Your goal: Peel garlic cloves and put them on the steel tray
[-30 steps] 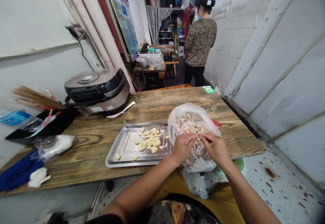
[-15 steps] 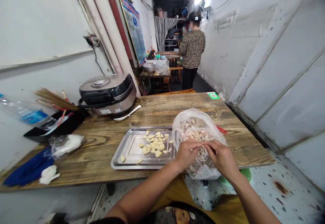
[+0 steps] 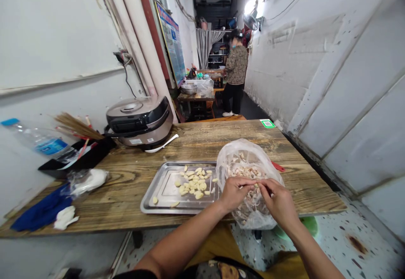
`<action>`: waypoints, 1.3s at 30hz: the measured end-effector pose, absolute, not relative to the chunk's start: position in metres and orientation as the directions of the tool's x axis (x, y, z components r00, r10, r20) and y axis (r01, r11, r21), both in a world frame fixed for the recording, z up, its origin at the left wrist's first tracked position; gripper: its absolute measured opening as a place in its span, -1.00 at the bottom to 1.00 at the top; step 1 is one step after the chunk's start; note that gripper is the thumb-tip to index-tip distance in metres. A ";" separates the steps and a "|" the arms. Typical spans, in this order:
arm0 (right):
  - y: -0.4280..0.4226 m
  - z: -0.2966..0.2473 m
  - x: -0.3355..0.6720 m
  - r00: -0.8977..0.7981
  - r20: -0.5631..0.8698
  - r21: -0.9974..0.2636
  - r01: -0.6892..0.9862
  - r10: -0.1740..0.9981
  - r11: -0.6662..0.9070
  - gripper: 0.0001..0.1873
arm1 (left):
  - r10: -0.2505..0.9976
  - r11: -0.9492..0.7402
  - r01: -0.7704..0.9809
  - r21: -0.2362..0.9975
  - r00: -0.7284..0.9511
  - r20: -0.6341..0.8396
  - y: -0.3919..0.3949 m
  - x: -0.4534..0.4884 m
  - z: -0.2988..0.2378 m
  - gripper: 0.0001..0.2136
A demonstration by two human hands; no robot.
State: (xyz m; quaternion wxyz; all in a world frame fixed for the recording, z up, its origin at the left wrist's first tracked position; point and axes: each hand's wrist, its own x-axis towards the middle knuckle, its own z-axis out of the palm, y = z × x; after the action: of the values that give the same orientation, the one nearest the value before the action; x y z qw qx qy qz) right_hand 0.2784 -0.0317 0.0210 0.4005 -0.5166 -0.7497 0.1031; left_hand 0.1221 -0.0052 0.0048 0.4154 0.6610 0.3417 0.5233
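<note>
My left hand (image 3: 233, 192) and my right hand (image 3: 279, 201) meet over the open mouth of a clear plastic bag (image 3: 247, 161) full of garlic skins and cloves. Both hands pinch one small garlic clove (image 3: 257, 185) between their fingertips. The bag stands at the near edge of the wooden table (image 3: 202, 139). Just left of it lies a steel tray (image 3: 161, 192) with several peeled garlic cloves (image 3: 193, 182) heaped near its middle.
A rice cooker (image 3: 139, 120) with a white spoon (image 3: 163, 144) sits at the back left. A black holder with chopsticks (image 3: 77, 129), a water bottle (image 3: 38, 142), a blue cloth (image 3: 42, 211) and a small bag (image 3: 87, 180) lie left. A person (image 3: 234, 74) stands far down the corridor.
The view has tilted up and the table sits lower in the frame. My hands stay together over the bag, fingers working the clove. The person down the corridor stands farther off.
</note>
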 end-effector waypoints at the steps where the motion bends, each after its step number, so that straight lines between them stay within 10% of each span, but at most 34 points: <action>1: -0.030 0.020 0.278 -0.132 0.492 -0.574 0.694 0.861 0.435 -0.77 | 0.892 -0.405 -0.003 0.914 0.215 0.396 -0.004 0.123 0.006 -0.87; 13: -0.017 0.003 0.273 -0.059 0.411 -0.685 0.638 0.910 0.351 -0.69 | 0.993 0.079 -0.328 0.941 0.105 -0.047 0.004 0.126 0.001 -0.67; 39: -0.019 -0.015 0.283 -0.186 0.582 -0.584 0.582 0.792 0.566 -0.77 | 0.975 0.067 -0.182 0.981 0.221 -0.025 -0.004 0.123 0.003 -0.78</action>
State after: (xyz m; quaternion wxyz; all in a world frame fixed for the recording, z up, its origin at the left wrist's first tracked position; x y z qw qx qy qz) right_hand 0.2833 -0.0193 -0.0145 0.4511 -0.4511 -0.7613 0.1161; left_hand 0.1231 -0.0036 0.0026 0.6083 0.4904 0.4042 0.4754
